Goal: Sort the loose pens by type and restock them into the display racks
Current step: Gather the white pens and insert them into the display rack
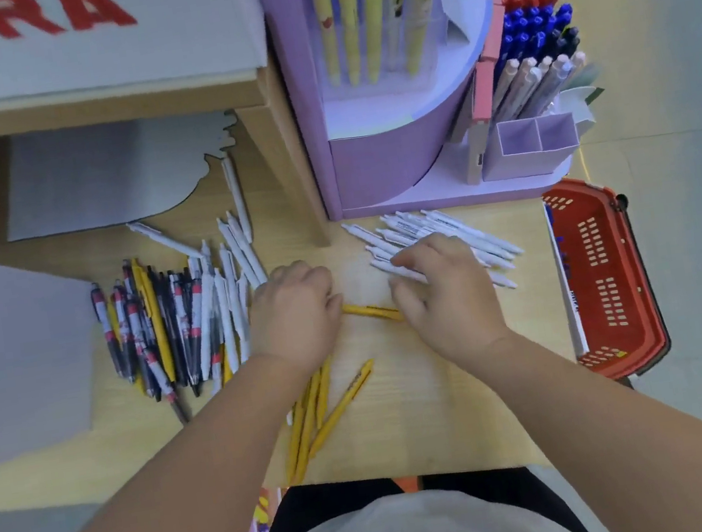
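On the wooden table (415,421), a single yellow pen (370,311) lies flat between the two hands, and both of its ends are covered. The left hand (297,315) is knuckles up with its fingers curled under. The pen's near end vanishes at its thumb, so I cannot tell whether the hand pinches the pen or only rests against it. The right hand (445,292) hides the pen's other end under its thumb side. Its fingers lie loosely spread across a row of white pens (449,231), touching them, though the fingertips are blurred. A mixed pile of pens (166,327) in dark, red-banded, yellow and white lies left of the left hand, too tangled to count. A few more yellow pens (317,413) lie near the table's front edge, their upper ends hidden beneath the left forearm. The purple display rack (369,161) stands behind the white pens, its top cut off by the frame. Red, blue and pale pens stand in holders (534,39) at its right side. A red basket (603,272) sits past the table's right edge, its contents hard to make out. At top left, the red lettering on a white box (75,47) is cropped.
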Available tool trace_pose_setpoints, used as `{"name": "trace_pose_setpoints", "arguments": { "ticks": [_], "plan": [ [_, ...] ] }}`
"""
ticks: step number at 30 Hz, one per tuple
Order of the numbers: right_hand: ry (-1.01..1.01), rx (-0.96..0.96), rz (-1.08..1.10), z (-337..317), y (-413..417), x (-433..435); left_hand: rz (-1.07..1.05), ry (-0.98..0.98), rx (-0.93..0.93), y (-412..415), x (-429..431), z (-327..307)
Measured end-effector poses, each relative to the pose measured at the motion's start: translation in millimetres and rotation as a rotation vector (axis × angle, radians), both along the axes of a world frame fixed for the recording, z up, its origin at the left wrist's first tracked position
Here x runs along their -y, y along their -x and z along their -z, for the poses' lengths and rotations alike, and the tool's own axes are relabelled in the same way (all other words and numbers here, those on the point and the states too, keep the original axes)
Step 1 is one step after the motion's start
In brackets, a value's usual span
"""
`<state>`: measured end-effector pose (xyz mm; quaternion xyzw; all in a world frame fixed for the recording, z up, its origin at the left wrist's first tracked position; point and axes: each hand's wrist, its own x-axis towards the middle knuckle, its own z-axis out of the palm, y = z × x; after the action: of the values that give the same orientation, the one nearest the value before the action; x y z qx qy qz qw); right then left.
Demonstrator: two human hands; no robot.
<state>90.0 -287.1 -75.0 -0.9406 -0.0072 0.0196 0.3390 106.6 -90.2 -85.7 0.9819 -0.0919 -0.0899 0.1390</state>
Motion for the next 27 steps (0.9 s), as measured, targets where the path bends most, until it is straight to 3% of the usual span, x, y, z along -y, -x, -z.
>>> {"name": "trace_pose_setpoints", "arguments": {
  "ticks": [4,8,13,18,27],
  "plan": [
    [-0.054,-0.167,-0.189,-1,-13,-62,-0.256,0.041,0.080,21,-74,-17],
    [-0.098,-0.356,-0.240,-2,-40,-120,-0.460,0.016,0.059,31,-130,-24],
    [-0.044,-0.504,-0.135,21,-67,-177,-0.401,0.005,-0.058,40,-153,-11],
    [0.009,-0.571,-0.003,30,-74,-208,-0.419,0.129,-0.064,42,-158,1],
    [-0.061,-0.566,-0.056,35,-66,-221,-0.423,0.242,-0.023,43,-163,10]
  ]
}}
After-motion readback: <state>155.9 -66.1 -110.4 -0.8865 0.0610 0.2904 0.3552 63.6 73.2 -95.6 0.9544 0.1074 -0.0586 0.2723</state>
